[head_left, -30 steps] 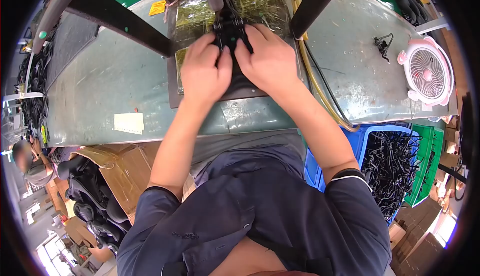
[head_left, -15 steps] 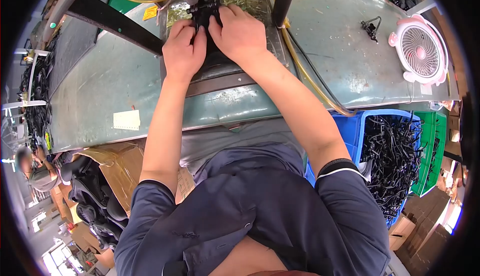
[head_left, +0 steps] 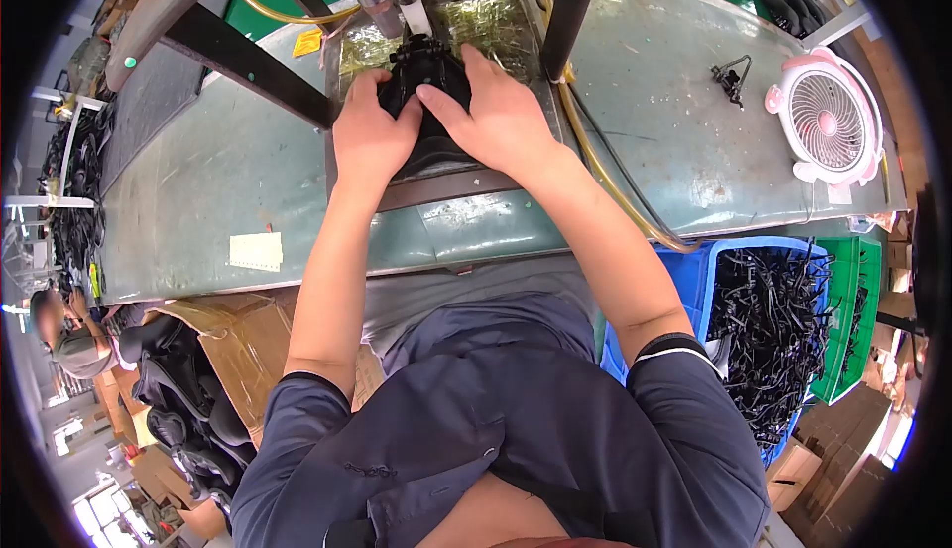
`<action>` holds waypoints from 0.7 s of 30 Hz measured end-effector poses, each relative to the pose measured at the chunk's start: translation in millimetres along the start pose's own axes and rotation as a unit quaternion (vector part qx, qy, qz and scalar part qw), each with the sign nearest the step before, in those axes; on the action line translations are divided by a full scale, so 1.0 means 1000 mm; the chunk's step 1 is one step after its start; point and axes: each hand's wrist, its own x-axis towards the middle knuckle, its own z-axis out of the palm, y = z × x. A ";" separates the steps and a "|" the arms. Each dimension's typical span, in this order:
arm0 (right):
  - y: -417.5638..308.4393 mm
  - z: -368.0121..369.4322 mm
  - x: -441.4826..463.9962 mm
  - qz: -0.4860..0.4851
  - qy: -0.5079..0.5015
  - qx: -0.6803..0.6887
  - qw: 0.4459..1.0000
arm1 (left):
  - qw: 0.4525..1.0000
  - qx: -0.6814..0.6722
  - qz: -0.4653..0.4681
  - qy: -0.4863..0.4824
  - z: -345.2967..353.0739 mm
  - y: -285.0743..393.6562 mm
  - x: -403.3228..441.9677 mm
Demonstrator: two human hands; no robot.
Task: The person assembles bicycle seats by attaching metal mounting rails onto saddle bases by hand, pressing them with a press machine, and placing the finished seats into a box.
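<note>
A black moulded piece that looks like a bicycle saddle [head_left: 436,123] lies on the base of a press, its broad end toward me. Black metal fittings [head_left: 418,50] show at its far end, just under the press rod's white tip [head_left: 416,20]. My left hand [head_left: 377,136] grips the left side, thumb along the top. On the other side my right hand [head_left: 501,120] is curled round it, with its thumb laid over the middle. Both palms partly hide the piece.
Dark press posts [head_left: 573,17] rise on both sides. A yellow hose [head_left: 605,176] runs along the right. Farther right are a black metal bracket [head_left: 732,82] and a pink-and-white fan [head_left: 828,117]. A blue bin [head_left: 702,270] holds many black parts. A person [head_left: 74,340] is at far left.
The view has shifted slightly. My hands have come a little toward me and moved from the fittings to the sides of the saddle. More of its far end now shows beneath the press rod.
</note>
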 end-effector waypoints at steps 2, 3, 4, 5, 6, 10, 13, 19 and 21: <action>0.003 -0.012 0.002 -0.001 0.005 0.055 0.998 | 0.998 -0.061 -0.034 -0.003 -0.012 0.006 0.003; 0.007 -0.025 0.002 0.014 -0.022 0.127 0.992 | 0.994 -0.096 -0.049 -0.009 -0.017 0.007 0.002; 0.009 -0.042 0.003 0.028 -0.047 0.197 0.979 | 0.987 -0.148 -0.067 -0.014 -0.019 0.001 0.001; 0.010 -0.060 0.003 0.041 -0.070 0.267 0.960 | 0.976 -0.198 -0.086 -0.022 -0.022 -0.006 -0.002; 0.006 -0.084 -0.001 -0.003 -0.112 0.193 0.975 | 0.935 -0.312 -0.145 -0.090 -0.029 -0.009 -0.008; 0.030 -0.106 -0.029 -0.118 0.004 -0.008 0.993 | 0.724 -0.593 -0.265 -0.233 -0.056 0.062 -0.035; 0.054 -0.120 -0.061 0.025 0.036 0.077 0.996 | 0.644 -0.682 -0.170 -0.300 -0.050 0.078 -0.040; 0.079 -0.176 -0.038 0.362 0.175 0.157 0.902 | 0.749 -0.603 -0.092 -0.259 -0.055 0.026 -0.069; 0.113 -0.195 -0.013 0.431 0.096 0.138 0.887 | 0.773 -0.566 -0.123 -0.257 -0.057 0.016 -0.081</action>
